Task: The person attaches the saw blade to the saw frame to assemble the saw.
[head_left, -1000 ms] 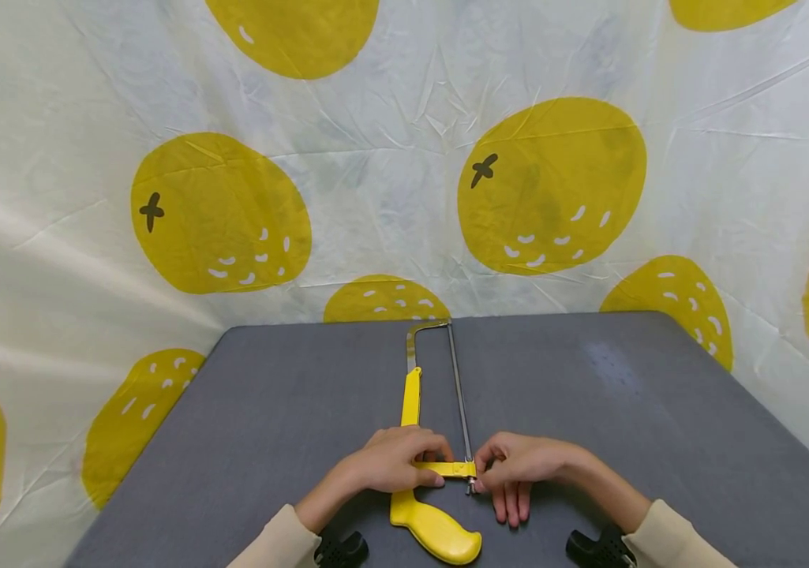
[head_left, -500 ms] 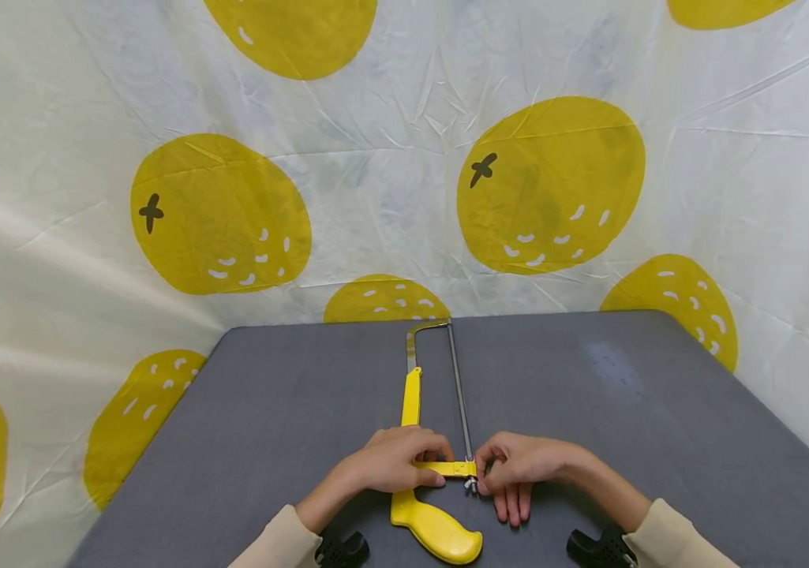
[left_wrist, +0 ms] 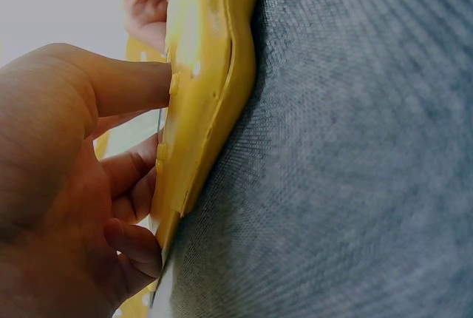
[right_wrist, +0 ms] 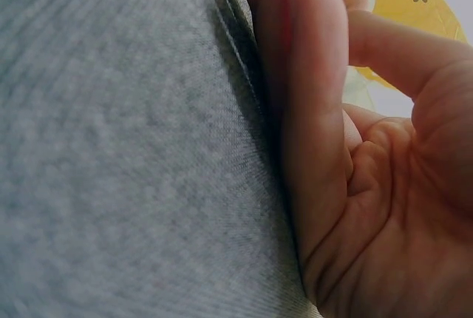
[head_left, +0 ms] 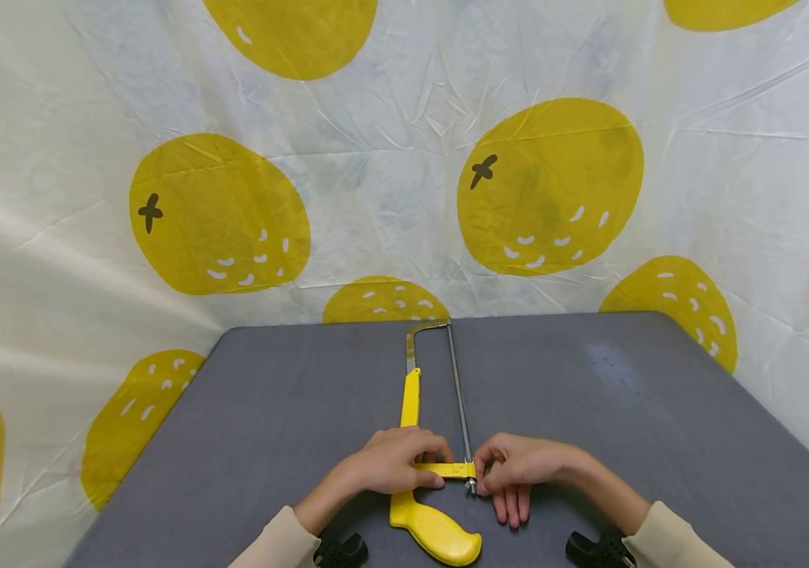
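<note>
A hacksaw with a yellow frame and handle lies on the grey table, its thin blade running along the right side. My left hand grips the frame where the short yellow crossbar leaves the handle. In the left wrist view, thumb and fingers hold the edge of the yellow hacksaw frame. At the blade's near end sits a small metal wing nut. My right hand has its thumb and forefinger at this nut, pinching it from the right, while its other fingers extend along the table.
The grey table reaches back to a white curtain printed with yellow fruit. The far tip of the hacksaw lies close to the table's back edge. A black wrist device shows by the left sleeve.
The wing nut has turned, with its wings at different angles across the frames. The right thumb and forefinger shift slightly at it, while the left hand and hacksaw stay in place.
</note>
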The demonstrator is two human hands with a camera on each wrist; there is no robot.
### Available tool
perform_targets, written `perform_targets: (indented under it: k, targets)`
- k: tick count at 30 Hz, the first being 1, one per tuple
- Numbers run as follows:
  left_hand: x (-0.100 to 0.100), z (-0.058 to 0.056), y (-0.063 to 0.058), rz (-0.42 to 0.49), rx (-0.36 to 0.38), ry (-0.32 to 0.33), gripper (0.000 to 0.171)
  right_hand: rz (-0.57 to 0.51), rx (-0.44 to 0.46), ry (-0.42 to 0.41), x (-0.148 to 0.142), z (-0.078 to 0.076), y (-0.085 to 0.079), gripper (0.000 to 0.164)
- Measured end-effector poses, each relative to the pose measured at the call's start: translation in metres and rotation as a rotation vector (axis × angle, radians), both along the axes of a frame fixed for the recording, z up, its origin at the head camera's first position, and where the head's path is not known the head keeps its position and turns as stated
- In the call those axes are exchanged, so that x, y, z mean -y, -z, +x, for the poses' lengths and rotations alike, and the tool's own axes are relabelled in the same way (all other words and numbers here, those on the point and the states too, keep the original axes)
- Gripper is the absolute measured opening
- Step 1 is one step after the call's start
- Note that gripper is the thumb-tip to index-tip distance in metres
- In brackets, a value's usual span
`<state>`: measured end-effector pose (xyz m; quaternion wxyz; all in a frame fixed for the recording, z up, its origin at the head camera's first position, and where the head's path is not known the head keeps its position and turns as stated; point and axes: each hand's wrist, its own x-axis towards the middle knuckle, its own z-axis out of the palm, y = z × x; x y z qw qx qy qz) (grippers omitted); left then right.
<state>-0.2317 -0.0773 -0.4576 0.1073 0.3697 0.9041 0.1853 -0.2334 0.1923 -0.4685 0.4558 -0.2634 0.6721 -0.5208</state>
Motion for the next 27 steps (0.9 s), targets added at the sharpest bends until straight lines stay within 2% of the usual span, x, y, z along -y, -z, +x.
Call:
perform_targets:
  k: [12,27]
  targets:
    - [0.0001,-0.0016,0.0007,0.006,0.02,0.003,0.018,0.002,0.018,0.002,0.0003,0.0006,-0.0036,0.006]
    - [0.0002,-0.0016,0.0018,0.0,0.006,-0.001,0.017,0.006,0.009,0.008,0.0011,0.0004,-0.0021,0.005]
